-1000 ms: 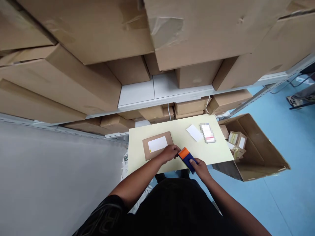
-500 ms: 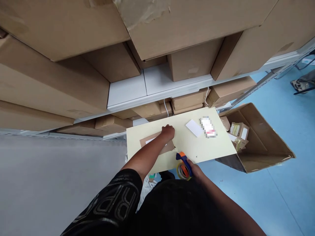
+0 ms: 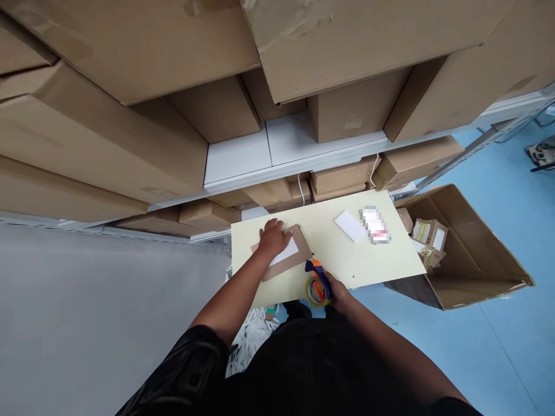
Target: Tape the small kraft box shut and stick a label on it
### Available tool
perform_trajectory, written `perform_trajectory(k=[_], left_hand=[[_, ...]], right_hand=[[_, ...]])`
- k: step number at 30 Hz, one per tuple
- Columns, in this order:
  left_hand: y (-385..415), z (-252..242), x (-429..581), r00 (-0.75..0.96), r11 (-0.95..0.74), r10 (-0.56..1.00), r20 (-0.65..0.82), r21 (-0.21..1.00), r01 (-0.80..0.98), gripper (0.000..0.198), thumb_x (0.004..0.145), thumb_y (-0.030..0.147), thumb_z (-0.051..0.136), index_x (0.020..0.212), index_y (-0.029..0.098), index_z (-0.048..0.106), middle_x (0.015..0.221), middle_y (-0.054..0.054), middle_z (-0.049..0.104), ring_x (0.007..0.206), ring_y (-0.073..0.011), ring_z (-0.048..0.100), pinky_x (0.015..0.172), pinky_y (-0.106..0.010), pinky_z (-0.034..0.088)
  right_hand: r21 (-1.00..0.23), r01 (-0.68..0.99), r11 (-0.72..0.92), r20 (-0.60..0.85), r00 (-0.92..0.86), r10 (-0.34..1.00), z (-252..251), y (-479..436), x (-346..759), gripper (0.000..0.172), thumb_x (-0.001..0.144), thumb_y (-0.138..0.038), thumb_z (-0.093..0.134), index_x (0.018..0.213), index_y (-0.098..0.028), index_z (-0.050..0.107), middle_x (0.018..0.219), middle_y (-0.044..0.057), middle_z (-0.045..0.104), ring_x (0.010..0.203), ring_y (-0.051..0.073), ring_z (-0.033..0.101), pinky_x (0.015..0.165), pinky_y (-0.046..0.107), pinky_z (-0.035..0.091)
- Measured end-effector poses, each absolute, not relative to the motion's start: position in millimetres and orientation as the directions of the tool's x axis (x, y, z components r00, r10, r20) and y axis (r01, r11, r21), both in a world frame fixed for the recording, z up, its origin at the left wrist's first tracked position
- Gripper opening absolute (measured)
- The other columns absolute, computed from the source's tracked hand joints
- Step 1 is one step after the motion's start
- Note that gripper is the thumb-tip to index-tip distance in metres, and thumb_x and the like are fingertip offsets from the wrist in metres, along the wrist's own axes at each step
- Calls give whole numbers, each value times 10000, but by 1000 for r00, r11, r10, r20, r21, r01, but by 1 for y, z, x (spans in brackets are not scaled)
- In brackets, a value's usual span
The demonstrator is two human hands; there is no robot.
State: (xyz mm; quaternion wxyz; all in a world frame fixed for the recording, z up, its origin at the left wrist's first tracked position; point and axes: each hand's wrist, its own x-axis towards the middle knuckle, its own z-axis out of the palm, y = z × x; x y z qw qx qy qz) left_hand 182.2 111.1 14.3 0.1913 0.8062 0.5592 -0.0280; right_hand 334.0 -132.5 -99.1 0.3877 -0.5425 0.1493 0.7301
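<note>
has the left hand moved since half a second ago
Yes: the left hand has moved to the left, nearer the left edge of the pale tabletop.

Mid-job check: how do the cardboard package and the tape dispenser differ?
The package is plain brown with a white label; the tape dispenser is blue and orange with a yellowish roll.
The package lies flat on the table under the left hand, while the dispenser is gripped in the right hand.
The package looks larger; the dispenser looks smaller.
Both have a hand on them.
</note>
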Motion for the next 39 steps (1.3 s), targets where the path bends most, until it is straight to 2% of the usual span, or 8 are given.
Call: perform_trajectory(k=[6, 10, 17, 23, 26, 33, 36, 39], left_hand=[[60, 20, 49, 579, -381, 711, -400, 473, 794, 1038, 798, 563, 779, 1647, 240, 276, 1756, -116, 110, 1584, -323, 255, 1218, -406, 384], [10, 14, 26, 641, -509, 675, -364, 400, 763, 1254, 682, 493, 903, 1676, 289, 167, 1763, -103, -57, 1574, -354, 273, 1163, -427, 450], [-35, -7, 68, 523, -505, 828, -201, 135, 852, 1212, 667, 668, 856, 1658, 264, 288, 1754, -112, 99, 1580, -491, 101, 1240, -650, 222], [-33, -20, 76, 497, -448, 855, -148, 269, 852, 1132, 767, 645, 792, 1658, 195, 257, 1745, -172, 121, 1581, -428, 195, 1246, -570, 284], [-30, -25, 89, 439, -372, 886, -148, 337, 865, 1117, 795, 578, 795, 1665, 200, 205, 1748, -179, 88, 1580, -419, 208, 1232, -569, 316], [-59, -15, 138, 307, -106, 899, -312, 525, 844, 1228, 746, 507, 846, 1676, 221, 96, 1746, -169, -125, 1579, -424, 209, 1175, -545, 413], [-59, 3, 128, 558, -265, 735, -385, 594, 759, 1008, 811, 448, 792, 1650, 305, 250, 1767, -92, 13, 1501, -330, 425, 1138, -446, 476], [-27, 16, 108, 712, -563, 639, -290, 455, 690, 876, 844, 417, 769, 1616, 349, 361, 1740, -47, 217, 1531, -336, 365, 1258, -513, 299]], right_hand=[[-132, -761, -636, -907, -166, 387, -69, -86, 349, 441, 963, -580, 601, 1088, -172, 714, 923, 73, 795, 780, 223, 765, 789, 388, 653], [-131, -692, -710, -912, -197, 360, -60, -57, 352, 469, 963, -620, 583, 1090, -186, 708, 921, 74, 786, 766, 221, 750, 739, 390, 647], [-164, -537, -827, -925, -208, 319, -55, -15, 354, 485, 944, -638, 608, 1085, -185, 705, 919, 77, 777, 738, 211, 734, 674, 365, 639], [-219, -538, -814, -907, -194, 373, -60, -62, 368, 538, 936, -647, 621, 1192, -180, 696, 1045, 109, 792, 834, 240, 763, 764, 407, 645], [-131, -610, -782, -892, -273, 362, -66, -129, 356, 538, 952, -618, 607, 1190, -146, 708, 1070, 135, 796, 919, 276, 774, 892, 461, 625], [-72, -809, -584, -838, -268, 475, -68, -146, 341, 506, 1001, -593, 483, 1194, -187, 715, 1028, 93, 808, 958, 268, 765, 916, 438, 607], [-159, -795, -586, -889, -142, 434, -66, -100, 380, 470, 1012, -577, 472, 1117, -190, 717, 937, 72, 803, 856, 244, 759, 852, 416, 620], [-209, -672, -711, -926, -98, 365, -63, -61, 416, 438, 970, -584, 574, 1092, -186, 709, 902, 67, 790, 798, 237, 744, 794, 414, 626]])
